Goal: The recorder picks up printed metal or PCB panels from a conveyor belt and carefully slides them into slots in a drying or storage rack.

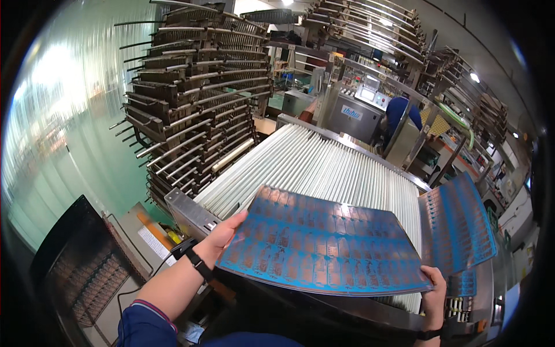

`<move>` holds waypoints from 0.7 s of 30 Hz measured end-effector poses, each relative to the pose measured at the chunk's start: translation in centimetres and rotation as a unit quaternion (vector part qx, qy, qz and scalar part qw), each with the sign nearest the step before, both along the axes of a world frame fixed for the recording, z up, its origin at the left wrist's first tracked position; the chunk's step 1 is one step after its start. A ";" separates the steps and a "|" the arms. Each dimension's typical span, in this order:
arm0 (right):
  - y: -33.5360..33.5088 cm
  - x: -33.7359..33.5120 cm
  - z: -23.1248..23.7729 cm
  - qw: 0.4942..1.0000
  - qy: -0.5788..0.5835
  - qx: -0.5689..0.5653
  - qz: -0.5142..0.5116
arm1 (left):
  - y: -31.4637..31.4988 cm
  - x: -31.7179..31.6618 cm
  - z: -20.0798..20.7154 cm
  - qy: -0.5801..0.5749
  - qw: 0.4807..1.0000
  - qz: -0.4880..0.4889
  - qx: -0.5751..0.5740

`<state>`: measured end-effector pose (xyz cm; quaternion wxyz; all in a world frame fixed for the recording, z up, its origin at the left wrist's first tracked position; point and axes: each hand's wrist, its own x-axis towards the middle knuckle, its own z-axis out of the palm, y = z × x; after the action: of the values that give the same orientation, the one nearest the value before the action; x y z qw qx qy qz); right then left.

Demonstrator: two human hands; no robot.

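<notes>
A blue-and-copper patterned circuit board panel (326, 246) spans the space between my hands, tilted over a bed of white rollers (324, 168). My left hand (226, 232) is closed on its left edge, the thumb lying along the top face. At the lower right corner, my right hand (433, 284) grips the panel with the thumb on top. Fingers under the panel are hidden. The near edge looks layered, but I cannot tell how many panels are stacked.
Another blue-and-copper panel (457, 222) leans at the right of the rollers. A dark panel (84, 263) stands at the lower left. Tall metal racks (202, 87) rise at the back left. A person in blue (400, 118) is beside a grey machine (352, 113) beyond the rollers.
</notes>
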<state>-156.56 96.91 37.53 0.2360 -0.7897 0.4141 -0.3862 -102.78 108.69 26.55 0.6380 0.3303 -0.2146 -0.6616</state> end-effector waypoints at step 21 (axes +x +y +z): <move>-4.6 20.2 1.7 0.842 -0.224 0.332 0.363 | 24.4 1.0 12.0 -0.279 0.869 0.394 -0.108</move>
<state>-136.35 92.29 39.28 0.6931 -0.6504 0.1375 -0.2787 -101.79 133.06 38.58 0.7909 0.4874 -0.3060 -0.2080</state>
